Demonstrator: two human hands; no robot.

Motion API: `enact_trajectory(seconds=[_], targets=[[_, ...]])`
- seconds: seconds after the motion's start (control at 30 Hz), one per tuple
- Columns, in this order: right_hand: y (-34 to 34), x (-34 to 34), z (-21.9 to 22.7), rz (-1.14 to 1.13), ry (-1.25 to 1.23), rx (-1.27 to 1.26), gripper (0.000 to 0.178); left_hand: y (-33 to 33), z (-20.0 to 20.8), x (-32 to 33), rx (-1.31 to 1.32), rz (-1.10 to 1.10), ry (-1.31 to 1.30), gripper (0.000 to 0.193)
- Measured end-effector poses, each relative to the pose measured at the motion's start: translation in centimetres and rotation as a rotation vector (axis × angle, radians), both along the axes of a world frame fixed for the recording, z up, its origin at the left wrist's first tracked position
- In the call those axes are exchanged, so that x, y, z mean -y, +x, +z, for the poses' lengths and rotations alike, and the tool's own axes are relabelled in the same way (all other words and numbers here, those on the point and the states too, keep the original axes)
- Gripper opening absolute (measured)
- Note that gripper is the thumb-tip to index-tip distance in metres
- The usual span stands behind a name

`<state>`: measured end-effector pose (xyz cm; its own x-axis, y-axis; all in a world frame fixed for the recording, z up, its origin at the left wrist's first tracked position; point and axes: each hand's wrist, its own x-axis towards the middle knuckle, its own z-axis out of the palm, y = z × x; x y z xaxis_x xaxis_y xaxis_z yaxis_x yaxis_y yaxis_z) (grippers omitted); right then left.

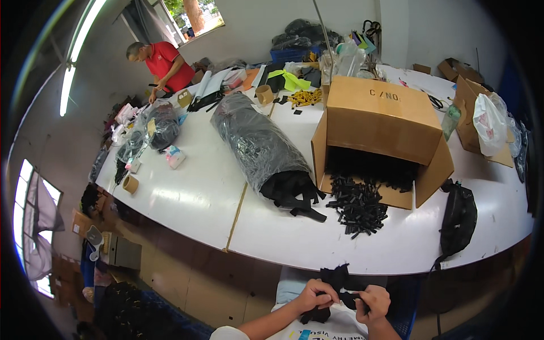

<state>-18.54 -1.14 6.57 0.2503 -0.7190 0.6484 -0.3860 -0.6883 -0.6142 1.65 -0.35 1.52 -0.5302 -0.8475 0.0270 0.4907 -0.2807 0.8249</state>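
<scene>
Over my lap at the table's near edge, a black fabric piece [335, 277] is bunched between my hands. My left hand [315, 296] is closed, with thumb and fingers pinching the fabric, and part of it hangs below that hand. My right hand [375, 302] is closed too, gripping a black end of the fabric; its exact shape is hidden by the fingers. Beyond my hands, a heap of small black tube-like pieces [358, 207] spills from an open cardboard box [385, 107] lying on its side. More black pieces lie in the dark inside the box.
On the white table [187, 207] lies a clear plastic bag [258, 141] with black straps poking out. A black pouch [458, 221] is at the right. Brown tape roll [130, 184] sits at the left edge. A co-worker in a red shirt [170, 65] stands at the far left.
</scene>
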Motion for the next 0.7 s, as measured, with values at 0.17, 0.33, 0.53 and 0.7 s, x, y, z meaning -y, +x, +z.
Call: enact_trajectory(seconds=[0.17, 0.33, 0.53, 0.7], targets=[[0.3, -0.9, 0.0, 0.027, -0.01, 0.201, 0.009, -0.8, -1.9, 0.5, -0.188, 0.278, 0.133, 0.026], [1.0, -1.0, 0.1, -0.018, 0.077, 0.413, 0.009, 1.2, -2.4, 0.4, 0.231, 0.295, 0.038, 0.026], [0.1, -0.3, 0.0, 0.268, 0.503, 0.171, 0.008, 1.1, 1.5, 1.3, 0.507, 0.215, -0.323, 0.018], [1.0, 0.3, 0.5, 0.412, 0.738, 0.221, 0.006, -0.3, 2.6, 1.6, 0.419, 0.288, -0.491, 0.025]])
